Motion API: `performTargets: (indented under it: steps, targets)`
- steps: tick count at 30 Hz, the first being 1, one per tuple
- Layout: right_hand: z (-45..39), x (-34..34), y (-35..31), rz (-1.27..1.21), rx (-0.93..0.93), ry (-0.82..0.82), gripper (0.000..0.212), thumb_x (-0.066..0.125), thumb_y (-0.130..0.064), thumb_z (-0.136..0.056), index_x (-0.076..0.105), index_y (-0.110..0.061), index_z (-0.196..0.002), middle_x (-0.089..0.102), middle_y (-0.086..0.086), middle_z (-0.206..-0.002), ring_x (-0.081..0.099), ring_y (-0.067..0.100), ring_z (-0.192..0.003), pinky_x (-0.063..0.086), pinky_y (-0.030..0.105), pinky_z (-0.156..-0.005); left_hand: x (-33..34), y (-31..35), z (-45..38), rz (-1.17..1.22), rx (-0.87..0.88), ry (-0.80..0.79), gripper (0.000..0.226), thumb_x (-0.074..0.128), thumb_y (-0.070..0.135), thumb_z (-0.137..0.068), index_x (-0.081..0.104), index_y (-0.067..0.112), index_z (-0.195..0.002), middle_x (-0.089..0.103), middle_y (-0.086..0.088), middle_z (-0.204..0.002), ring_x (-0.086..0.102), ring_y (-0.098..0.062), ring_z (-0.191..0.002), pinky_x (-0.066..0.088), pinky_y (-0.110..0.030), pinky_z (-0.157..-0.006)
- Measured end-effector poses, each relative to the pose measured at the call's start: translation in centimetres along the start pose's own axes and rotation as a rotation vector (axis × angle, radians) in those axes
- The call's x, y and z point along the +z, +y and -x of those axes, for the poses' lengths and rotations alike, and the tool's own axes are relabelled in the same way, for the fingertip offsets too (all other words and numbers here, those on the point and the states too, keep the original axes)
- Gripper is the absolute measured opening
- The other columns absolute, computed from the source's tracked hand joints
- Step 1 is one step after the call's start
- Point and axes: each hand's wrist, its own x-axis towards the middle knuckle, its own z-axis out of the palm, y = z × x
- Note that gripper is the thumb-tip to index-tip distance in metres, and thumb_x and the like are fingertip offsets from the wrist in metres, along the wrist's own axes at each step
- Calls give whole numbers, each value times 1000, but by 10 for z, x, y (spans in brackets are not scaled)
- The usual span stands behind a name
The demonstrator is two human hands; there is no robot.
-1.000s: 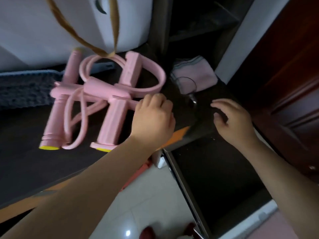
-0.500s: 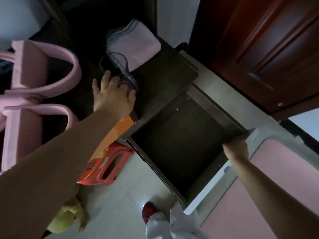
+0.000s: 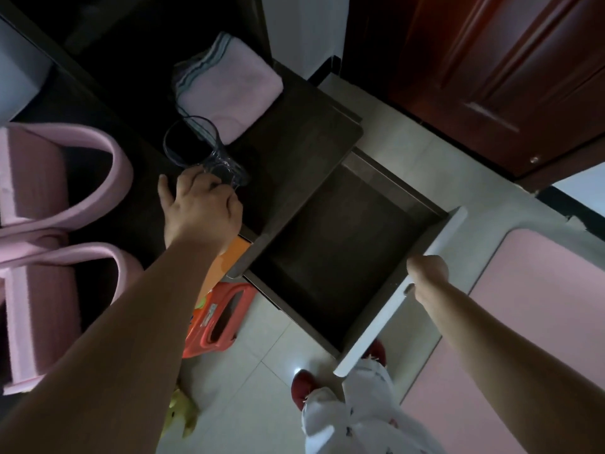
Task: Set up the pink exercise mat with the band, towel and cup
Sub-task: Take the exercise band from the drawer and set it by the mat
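A clear cup (image 3: 196, 149) stands on the dark tabletop (image 3: 294, 132), with my left hand (image 3: 199, 208) closed around its lower side. Just behind the cup lies a folded pink towel (image 3: 229, 93). The pink exercise band (image 3: 49, 224) with its foam pedals and loops lies on the tabletop at the left. My right hand (image 3: 425, 273) grips the white front of an open, empty dark drawer (image 3: 343, 250). The pink exercise mat (image 3: 523, 322) lies on the floor at the lower right.
An orange-red plastic stool (image 3: 216, 322) stands on the tiled floor under the table edge, with a yellow toy (image 3: 183, 411) near it. A dark red wooden door (image 3: 491, 77) fills the upper right. My feet in red slippers (image 3: 304, 385) are below the drawer.
My left hand left the band and moved right to close on the cup. My right hand went to the drawer front and holds it. The view swung right.
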Motion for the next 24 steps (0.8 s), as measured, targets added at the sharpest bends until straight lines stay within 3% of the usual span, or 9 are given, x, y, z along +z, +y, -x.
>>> performTargets:
  steps: [2,4,6,8,10,13,17,20,24]
  targets:
    - [2,9,-7,3,0,-19,35,36,-2,-93,45,11,-125,61,24,-88,52,24,-57,39,26,-47,2,-2,0,20,5,26,37,35,26,-98,68,16,-112,53,-2,-132,26,-22,-138,1,-51,-118]
    - [3,18,-14,-38,-35,-75,45,31,3,-91,37,3,-136,57,18,-105,50,23,-52,50,21,-48,3,-4,0,75,10,62,37,37,27,-96,71,17,-106,57,-2,-128,30,-22,-136,3,-51,-118]
    - [3,22,-18,-144,17,-236,62,27,8,-87,23,-13,-145,49,12,-109,52,27,-65,55,31,-82,3,-3,-1,146,-7,82,36,40,29,-93,72,17,-105,59,-1,-127,33,-22,-135,4,-50,-118]
    - [7,31,-20,-247,75,-435,72,34,8,-85,15,-23,-146,47,11,-85,49,23,-72,39,54,-102,2,-5,-2,169,-30,109,44,36,33,-87,70,16,-109,59,-2,-129,35,-22,-135,6,-49,-117]
    - [11,43,-26,-314,85,-532,77,51,1,-85,12,-27,-145,41,9,-76,46,18,-71,40,54,-102,2,-6,-3,165,-35,119,48,33,34,-85,68,15,-113,58,-2,-131,35,-22,-136,6,-49,-117]
    - [17,68,-44,-254,71,-477,82,71,-22,-79,18,-22,-143,42,10,-89,47,22,-88,43,48,-101,3,-5,-3,154,-34,118,47,35,31,-84,67,14,-114,59,-3,-130,37,-23,-135,7,-50,-117]
    - [26,92,-69,-165,70,-471,59,67,-24,-83,36,-10,-132,43,5,-93,41,21,-95,42,50,-101,7,-7,-1,208,-161,287,43,48,21,-79,66,2,-113,60,-16,-125,46,-37,-126,18,-61,-111]
    - [27,109,-80,-110,24,-484,53,67,-31,-82,48,-4,-124,42,0,-74,49,17,-77,47,42,-96,4,-7,-3,244,-244,278,58,42,22,-81,51,-7,-130,46,-25,-140,37,-42,-134,21,-58,-113]
    - [30,132,-98,-87,10,-454,55,75,-41,-72,54,-5,-109,40,4,-67,41,15,-58,51,35,-84,1,-4,-4,248,-306,161,72,26,30,-82,25,-2,-146,19,-18,-156,12,-29,-147,5,-40,-120]
